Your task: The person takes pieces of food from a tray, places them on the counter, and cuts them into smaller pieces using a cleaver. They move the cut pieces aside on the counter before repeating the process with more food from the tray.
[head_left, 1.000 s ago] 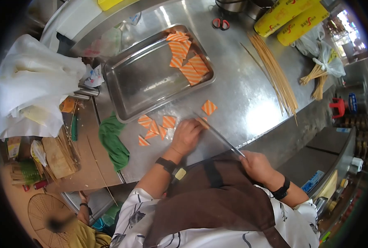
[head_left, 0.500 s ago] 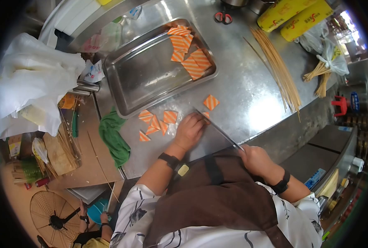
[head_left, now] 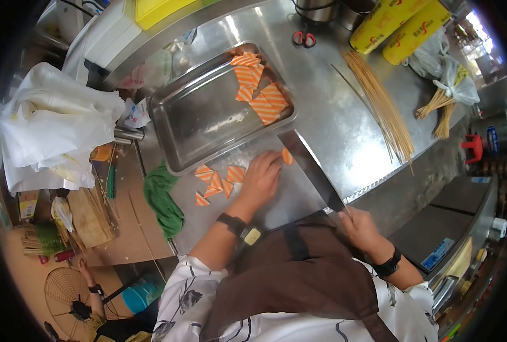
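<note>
In my right hand (head_left: pixel 360 229) I grip the handle of a broad-bladed kitchen knife (head_left: pixel 313 170), its flat side showing and its tip pointing up-left over the steel table. My left hand (head_left: pixel 262 175) lies just left of the blade, fingers bunched against an orange-and-white striped piece (head_left: pixel 287 156) that is partly covered by the fingertips. Several smaller striped pieces (head_left: pixel 216 181) lie left of that hand. Beyond, a steel tray (head_left: pixel 199 117) holds more striped slices (head_left: pixel 246 74) along its right side.
A green cloth (head_left: pixel 165 205) lies at the table's left edge. Bamboo skewers (head_left: pixel 381 105), red-handled scissors (head_left: pixel 303 39) and yellow film rolls (head_left: pixel 416 37) are at the right and back. White plastic sheeting (head_left: pixel 60 122) stands left. Another person's hand (head_left: pixel 86 272) shows near a fan (head_left: pixel 80 310).
The knife has shifted right and turned from edge-on to show its flat side. The separate striped piece beyond its tip no longer lies there; one piece sits at my left fingertips.
</note>
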Demonstrator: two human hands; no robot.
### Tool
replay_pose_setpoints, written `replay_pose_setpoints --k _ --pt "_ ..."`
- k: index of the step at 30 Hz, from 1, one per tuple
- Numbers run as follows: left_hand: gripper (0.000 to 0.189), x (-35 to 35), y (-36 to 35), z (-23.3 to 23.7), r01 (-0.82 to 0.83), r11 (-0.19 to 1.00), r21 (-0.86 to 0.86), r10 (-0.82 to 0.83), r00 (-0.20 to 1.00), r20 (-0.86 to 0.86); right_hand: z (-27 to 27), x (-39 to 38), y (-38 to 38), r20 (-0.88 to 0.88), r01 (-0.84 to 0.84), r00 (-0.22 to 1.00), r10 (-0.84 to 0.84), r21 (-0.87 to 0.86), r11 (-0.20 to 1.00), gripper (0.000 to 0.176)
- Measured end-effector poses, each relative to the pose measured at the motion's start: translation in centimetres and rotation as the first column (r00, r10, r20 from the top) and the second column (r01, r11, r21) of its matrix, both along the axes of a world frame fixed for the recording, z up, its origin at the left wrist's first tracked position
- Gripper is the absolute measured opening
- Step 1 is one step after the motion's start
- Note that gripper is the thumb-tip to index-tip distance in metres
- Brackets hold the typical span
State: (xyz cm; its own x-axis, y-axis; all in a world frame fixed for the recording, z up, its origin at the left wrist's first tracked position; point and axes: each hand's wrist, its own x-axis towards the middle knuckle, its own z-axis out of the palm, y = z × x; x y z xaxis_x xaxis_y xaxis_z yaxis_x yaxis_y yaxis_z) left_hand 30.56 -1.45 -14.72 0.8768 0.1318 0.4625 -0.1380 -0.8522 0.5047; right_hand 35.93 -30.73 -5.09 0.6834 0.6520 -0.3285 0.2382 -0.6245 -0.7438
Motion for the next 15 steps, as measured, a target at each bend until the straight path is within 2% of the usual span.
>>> replay_pose_setpoints --k 1,5,7,8,10,15 --pt "0.027 0.9 -0.5 0.0 0.055 0.998 -0.005 -0.055 0.998 -0.016 0.1 0.1 -0.3 0.039 0.020 0.999 -0.021 0.026 0.999 0.026" --pt "0.028 2.4 -1.3 -2.1 0.080 0.991 -0.107 -0.087 0.994 -0.061 -0.1 0.4 -1.3 0.046 0.070 0.996 -0.071 0.021 0.997 0.026" --pt "0.027 2.1 -1.7 -2.3 0.083 0.994 -0.074 -0.088 0.993 -0.073 -0.3 0.2 -1.7 0.020 0.079 0.997 -0.077 -0.088 0.993 0.024" --pt "0.027 2.0 -1.8 -2.5 0.087 0.994 -0.072 -0.093 0.993 -0.076 -0.3 0.1 -1.7 0.017 0.083 0.997 -0.082 -0.086 0.993 0.024" --pt "0.026 2.2 -2.3 -1.8 0.050 0.999 -0.018 -0.049 0.998 0.034 -0.2 0.0 -1.8 0.035 0.060 0.998 -0.056 -0.126 0.990 0.023" --pt "0.024 2.5 -2.4 -2.3 0.107 0.994 -0.017 -0.105 0.992 0.075 -0.4 0.1 -1.8 0.095 0.012 0.996 0.001 -0.133 0.991 0.021"
